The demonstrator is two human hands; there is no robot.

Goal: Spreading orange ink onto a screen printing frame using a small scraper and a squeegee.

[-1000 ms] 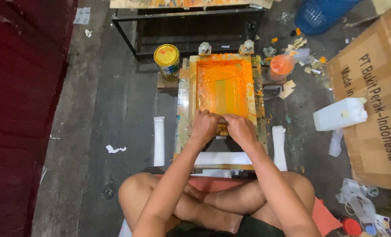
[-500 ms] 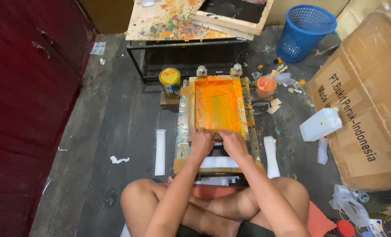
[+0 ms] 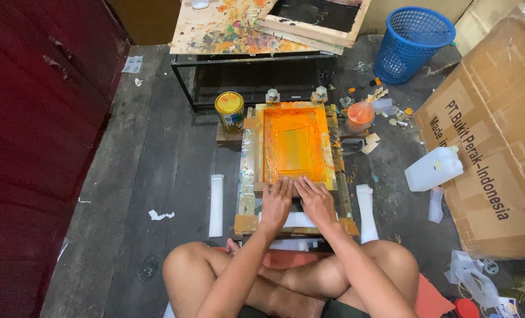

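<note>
- We have the wooden screen-printing frame (image 3: 295, 147) lying flat on the low printing board (image 3: 248, 203) in front of our crossed legs, its mesh flooded with orange ink so the colour sits over whatever lies beneath
- Our left hand (image 3: 276, 202) rests flat on the near rail of the frame, fingers stretched forward and close together, gripping nothing; the open palm looks set to press the frame down rather than lift it
- Our right hand (image 3: 317, 202) lies just beside it in the same way, fingers extended, palm down, nothing held; the two thumbs nearly touch, so the weight falls on the middle of the near edge
- We cannot tell whether a squeegee lies under the palms; none shows
- At the far end two small clamps (image 3: 272, 95) hold the frame, seemingly acting as a hinge there
- A round tin with a yellow lid (image 3: 229, 109) stands just left of the far corner, and a bag of orange ink (image 3: 360, 115) sits at the right, both within reach
- White strips (image 3: 216, 205) lie along either side of the board on the dark plank floor (image 3: 139, 176)
- Further out, a white plastic jug (image 3: 434, 168) leans by a large cardboard box (image 3: 492, 147), a blue basket (image 3: 413, 42) stands beyond, and a paint-spattered table (image 3: 227, 29) backs the work
</note>
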